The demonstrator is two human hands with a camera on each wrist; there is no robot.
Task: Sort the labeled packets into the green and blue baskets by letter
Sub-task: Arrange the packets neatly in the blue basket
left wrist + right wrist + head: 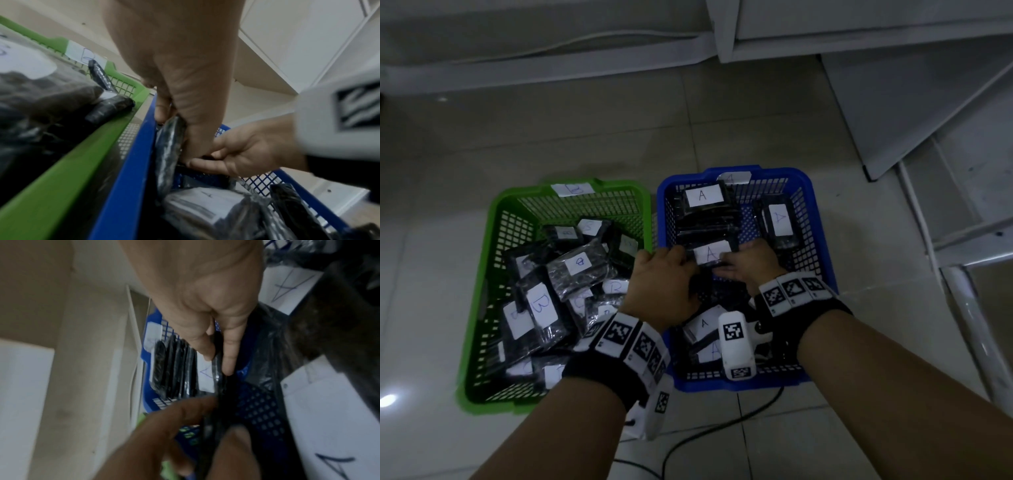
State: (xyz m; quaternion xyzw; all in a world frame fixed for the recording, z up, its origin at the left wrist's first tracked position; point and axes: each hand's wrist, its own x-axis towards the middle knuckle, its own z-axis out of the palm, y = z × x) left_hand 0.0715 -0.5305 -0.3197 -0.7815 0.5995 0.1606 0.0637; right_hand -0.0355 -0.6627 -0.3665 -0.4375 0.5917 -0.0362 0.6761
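A black packet with a white "A" label [710, 253] stands on edge in the middle of the blue basket [822, 240]. My left hand [681, 260] grips its left end and my right hand [726, 265] pinches its right end. In the left wrist view, thumb and fingers clamp the packet [168, 146] just inside the blue rim [131, 162]. In the right wrist view, two fingers pinch the packet's thin edge [220, 382]. More "A" packets [702, 197] lie around it. The green basket [479, 291] on the left holds several "B" packets [541, 306].
Both baskets sit side by side on a tiled floor [585, 137]. White shelving [859, 34] and a slanted white frame [962, 274] stand at the back and right. A black cable [722, 428] runs over the floor in front of the blue basket.
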